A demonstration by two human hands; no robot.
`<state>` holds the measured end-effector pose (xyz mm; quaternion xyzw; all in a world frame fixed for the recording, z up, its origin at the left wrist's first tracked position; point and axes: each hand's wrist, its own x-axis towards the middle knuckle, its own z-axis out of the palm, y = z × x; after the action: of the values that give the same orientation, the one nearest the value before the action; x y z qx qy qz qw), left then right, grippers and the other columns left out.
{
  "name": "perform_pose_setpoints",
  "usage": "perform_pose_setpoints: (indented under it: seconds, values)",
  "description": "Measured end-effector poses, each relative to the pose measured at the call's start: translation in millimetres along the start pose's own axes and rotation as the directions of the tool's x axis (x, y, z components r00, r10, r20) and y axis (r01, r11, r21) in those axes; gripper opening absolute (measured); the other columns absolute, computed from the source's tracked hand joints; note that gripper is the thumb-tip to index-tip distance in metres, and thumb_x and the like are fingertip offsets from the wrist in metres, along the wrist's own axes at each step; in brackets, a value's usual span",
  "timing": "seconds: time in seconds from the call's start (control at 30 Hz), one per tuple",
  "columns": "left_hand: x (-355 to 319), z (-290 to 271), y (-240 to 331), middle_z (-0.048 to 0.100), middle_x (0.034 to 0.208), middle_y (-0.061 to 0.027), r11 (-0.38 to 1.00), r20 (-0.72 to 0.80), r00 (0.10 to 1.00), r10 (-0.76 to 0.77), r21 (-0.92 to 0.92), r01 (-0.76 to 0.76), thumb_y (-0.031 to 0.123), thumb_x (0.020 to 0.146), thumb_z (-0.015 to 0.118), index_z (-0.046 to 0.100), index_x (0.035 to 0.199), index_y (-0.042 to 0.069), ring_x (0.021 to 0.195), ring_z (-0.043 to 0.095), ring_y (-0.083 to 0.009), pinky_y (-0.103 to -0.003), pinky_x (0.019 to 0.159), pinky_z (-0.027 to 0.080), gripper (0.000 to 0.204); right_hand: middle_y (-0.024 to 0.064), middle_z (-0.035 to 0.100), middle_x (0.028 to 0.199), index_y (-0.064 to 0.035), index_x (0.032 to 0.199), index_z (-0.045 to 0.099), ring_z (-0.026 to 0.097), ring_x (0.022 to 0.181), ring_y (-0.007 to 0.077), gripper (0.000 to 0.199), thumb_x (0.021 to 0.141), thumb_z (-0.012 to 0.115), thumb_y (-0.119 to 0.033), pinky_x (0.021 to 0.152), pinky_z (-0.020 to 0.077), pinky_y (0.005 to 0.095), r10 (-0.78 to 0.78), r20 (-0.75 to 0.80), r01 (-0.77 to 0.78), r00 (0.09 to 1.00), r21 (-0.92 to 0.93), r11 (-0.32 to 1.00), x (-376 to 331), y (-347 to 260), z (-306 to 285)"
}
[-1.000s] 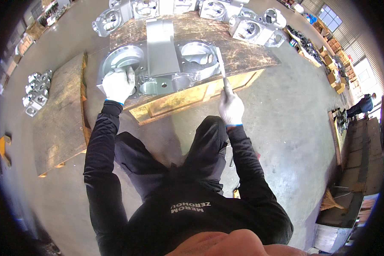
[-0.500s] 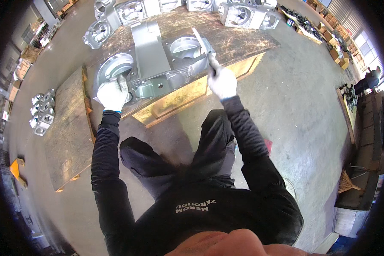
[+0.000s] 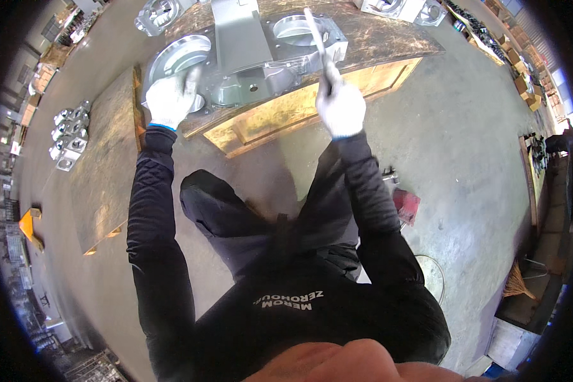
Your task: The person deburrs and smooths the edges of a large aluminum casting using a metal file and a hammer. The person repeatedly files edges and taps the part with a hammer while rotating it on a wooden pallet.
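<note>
so left hand (image 3: 170, 99) rests flat on the metal casting (image 3: 235, 70), grip released. right hand (image 3: 340, 108) is clenched on a long file (image 3: 318, 44). looks mid-job, edges not finished i'd guess.

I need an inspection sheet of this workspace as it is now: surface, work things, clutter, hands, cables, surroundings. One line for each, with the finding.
Surface: wooden pallet table, worn top, standing on a grey concrete floor.
Job's things: large grey metal casting with two round openings lies on the table; a long thin metal tool reaches over it.
Clutter: red object on the floor by the person's right leg; straw broom at far right.
Hands: left hand, white glove, rests on the casting's rim; right hand, white glove, closed around the tool.
Cables: thin loop lies on the floor, kind unclear.
Surroundings: more castings on the floor at left; a second wooden pallet beside the table.
</note>
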<state>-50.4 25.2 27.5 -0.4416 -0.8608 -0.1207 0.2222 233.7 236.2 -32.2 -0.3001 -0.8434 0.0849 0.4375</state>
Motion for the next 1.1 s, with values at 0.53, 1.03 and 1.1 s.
perform_pose_setpoints:
  seconds: [0.53, 1.03, 1.1]
  values:
    - [-8.3, -41.1, 43.3, 0.074, 0.085, -0.0181, 0.995, 0.206, 0.978, -0.037, 0.102, 0.016, 0.080, 0.085, 0.049, 0.078, 0.098, 0.006, 0.084, 0.073, -0.0348, -0.042, 0.076, 0.057, 0.081, 0.0151, 0.062, 0.063, -0.0204, 0.143, 0.058, 0.070, 0.066, 0.0306, 0.053, 0.090, 0.061, -0.016, 0.109, 0.0339, 0.0586, -0.073, 0.127, 0.088, 0.989, -0.112, 0.990, -15.1, -40.9, -14.3]
    - [-13.9, -38.4, 43.1, 0.071, 0.075, -0.0171, 0.999, 0.251, 0.967, -0.047, -0.005, 0.050, 0.072, 0.087, 0.056, 0.077, 0.090, 0.006, 0.074, 0.072, -0.0323, -0.042, 0.067, 0.056, 0.069, 0.0155, 0.070, 0.115, 0.0009, 0.144, 0.051, 0.065, 0.099, 0.0178, 0.046, 0.099, 0.058, -0.004, 0.091, 0.0511, 0.0299, 0.133, 0.274, -0.299, 0.952, 0.755, 0.584, -3.6, -70.8, 11.0]
    - [-14.9, -34.9, 42.7, 0.070, 0.070, -0.0168, 1.000, 0.198, 0.980, -0.028, 0.000, 0.028, 0.070, 0.088, 0.056, 0.076, 0.084, 0.006, 0.069, 0.071, -0.0319, -0.042, 0.064, 0.056, 0.067, 0.0221, 0.070, 0.119, 0.0011, 0.144, 0.051, 0.070, 0.105, 0.0238, 0.047, 0.098, 0.058, -0.004, 0.093, 0.0528, 0.0344, -0.013, 0.040, -0.009, 0.999, 0.508, 0.861, -6.3, -70.1, 5.5]
